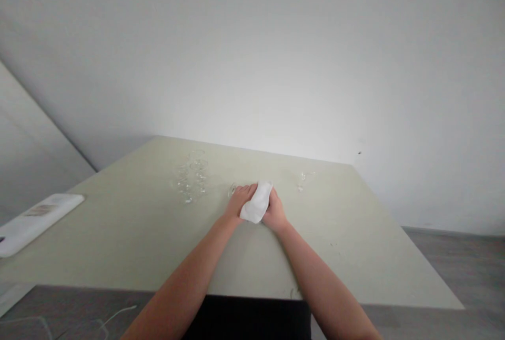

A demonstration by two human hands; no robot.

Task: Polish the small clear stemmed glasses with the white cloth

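My left hand [240, 200] and my right hand [276, 212] meet over the middle of the table. Between them is a white cloth [257, 204], loosely folded, with its lower end hanging toward me. My right hand is closed on the cloth from the right side. Past the fingers of my left hand shows the round edge of a clear glass [231, 190]; those fingers are closed around it, and most of it is hidden. To the left stands a cluster of several clear glasses [193, 177]. Another clear glass [302, 181] is off to the right, faint against the tabletop.
The pale green table [165, 245] reaches back to a grey-white wall [252, 56]. A white package with a printed label [43, 219] lies at the left edge. Small dark specks mark the tabletop at the right. A thin white cord [118, 312] shows at the lower left.
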